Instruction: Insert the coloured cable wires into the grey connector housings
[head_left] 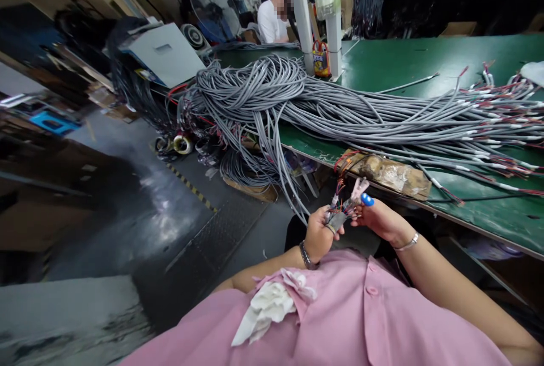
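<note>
Grey connector (337, 221) with coloured wires (340, 206) between the hands (318, 234), near green table (399, 63)

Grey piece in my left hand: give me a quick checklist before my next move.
1. Left hand holding the grey piece: ok.
2. Right hand close to the coloured wires: ok.
3. Blue finger cover on the right hand: ok.
4. Grey cables all within the bench edge: not ok, some hang over it.
5. Each wire firmly fixed: cannot tell, too small.
</note>
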Action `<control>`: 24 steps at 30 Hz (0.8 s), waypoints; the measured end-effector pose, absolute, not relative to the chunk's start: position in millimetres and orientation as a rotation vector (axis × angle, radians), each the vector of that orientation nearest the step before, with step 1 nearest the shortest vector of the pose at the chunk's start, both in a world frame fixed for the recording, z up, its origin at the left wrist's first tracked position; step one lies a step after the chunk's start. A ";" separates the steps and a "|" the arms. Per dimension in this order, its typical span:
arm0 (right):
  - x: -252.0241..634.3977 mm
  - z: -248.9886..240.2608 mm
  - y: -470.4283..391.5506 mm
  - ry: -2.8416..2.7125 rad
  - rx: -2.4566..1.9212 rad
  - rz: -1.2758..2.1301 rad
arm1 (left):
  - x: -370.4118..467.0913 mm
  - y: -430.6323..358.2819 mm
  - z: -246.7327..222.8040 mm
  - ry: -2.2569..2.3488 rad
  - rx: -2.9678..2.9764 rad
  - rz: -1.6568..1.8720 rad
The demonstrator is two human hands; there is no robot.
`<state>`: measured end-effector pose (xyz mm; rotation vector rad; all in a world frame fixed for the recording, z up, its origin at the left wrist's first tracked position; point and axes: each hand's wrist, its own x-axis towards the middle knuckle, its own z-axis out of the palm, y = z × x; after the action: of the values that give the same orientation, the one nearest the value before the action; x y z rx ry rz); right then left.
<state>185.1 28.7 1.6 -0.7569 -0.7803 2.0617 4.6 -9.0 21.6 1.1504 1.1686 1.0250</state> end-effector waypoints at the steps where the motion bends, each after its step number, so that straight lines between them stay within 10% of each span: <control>1: 185.7 3.6 27.6 -0.832 -0.798 2.039 | 4.8 -9.1 21.4 1.168 1.159 1.014; 12: 171.6 19.1 18.8 -1.278 -0.837 1.923 | 5.2 -2.9 8.6 0.978 1.212 0.614; 24: 169.7 8.2 3.5 -1.126 -0.908 1.735 | 5.5 1.0 10.8 0.991 0.952 0.936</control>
<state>169.7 3.5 8.2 -0.9081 -1.1262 1.7353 5.5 1.0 10.8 0.9522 0.9910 0.9357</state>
